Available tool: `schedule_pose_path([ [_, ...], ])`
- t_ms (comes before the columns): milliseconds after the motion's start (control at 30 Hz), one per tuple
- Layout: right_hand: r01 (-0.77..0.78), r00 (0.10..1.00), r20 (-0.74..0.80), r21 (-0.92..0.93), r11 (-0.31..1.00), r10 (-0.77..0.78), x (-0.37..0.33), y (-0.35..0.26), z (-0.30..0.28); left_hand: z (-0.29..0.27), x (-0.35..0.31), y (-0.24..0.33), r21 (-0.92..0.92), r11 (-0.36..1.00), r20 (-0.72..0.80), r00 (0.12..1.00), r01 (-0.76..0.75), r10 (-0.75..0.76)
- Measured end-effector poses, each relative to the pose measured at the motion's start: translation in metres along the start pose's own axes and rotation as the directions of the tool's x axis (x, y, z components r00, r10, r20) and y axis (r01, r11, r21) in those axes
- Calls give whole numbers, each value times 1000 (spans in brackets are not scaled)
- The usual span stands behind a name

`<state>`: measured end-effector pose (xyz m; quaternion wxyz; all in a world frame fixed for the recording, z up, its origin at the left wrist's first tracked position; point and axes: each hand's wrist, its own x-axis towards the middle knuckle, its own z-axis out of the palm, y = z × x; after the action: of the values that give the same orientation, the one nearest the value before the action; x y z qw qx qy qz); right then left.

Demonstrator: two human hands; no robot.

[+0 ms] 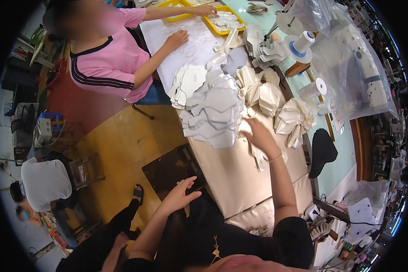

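Note:
My right hand reaches over the table to the edge of a pile of cream fabric or leather-like pieces. Its thumb and fingers are apart, and its fingertips are at the pieces beside a small round cream item. Whether they touch is hard to make out. Just left of that hand lies a broad stack of grey-white cut pieces with curved outlines. Over my lap, my left hand hangs in the air, holding nothing, fingers stretched out. A loose cream piece lies below my right wrist.
Across the table, a person in a pink shirt reaches toward a yellow tray of white pieces. More cream pieces lie to the right. Thread spools and a plastic-covered machine stand beyond. A dark stool is left of the table.

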<state>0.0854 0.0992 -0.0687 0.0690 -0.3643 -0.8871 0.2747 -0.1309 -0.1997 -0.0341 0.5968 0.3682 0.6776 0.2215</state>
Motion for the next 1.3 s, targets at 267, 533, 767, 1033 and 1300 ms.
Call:
schedule_pose_path([
  [267,-407,880,-339,-173,897,333,192,122,-53,9,2,-13,22,999,-89,995,42,-40],
  [533,-643,709,-478,-137,753,518,259,170,-80,20,7,-13,-129,982,-120,980,140,-156],
  [767,-657,753,-378,-381,651,539,270,187,-73,25,21,-2,-76,981,-119,975,180,-188],
  [1033,-501,861,-373,-507,701,345,287,158,-60,29,23,-2,13,985,-143,975,175,-171],
  [1300,-323,926,-312,-356,877,214,356,98,-56,36,22,-1,6,985,-159,972,175,-172],
])
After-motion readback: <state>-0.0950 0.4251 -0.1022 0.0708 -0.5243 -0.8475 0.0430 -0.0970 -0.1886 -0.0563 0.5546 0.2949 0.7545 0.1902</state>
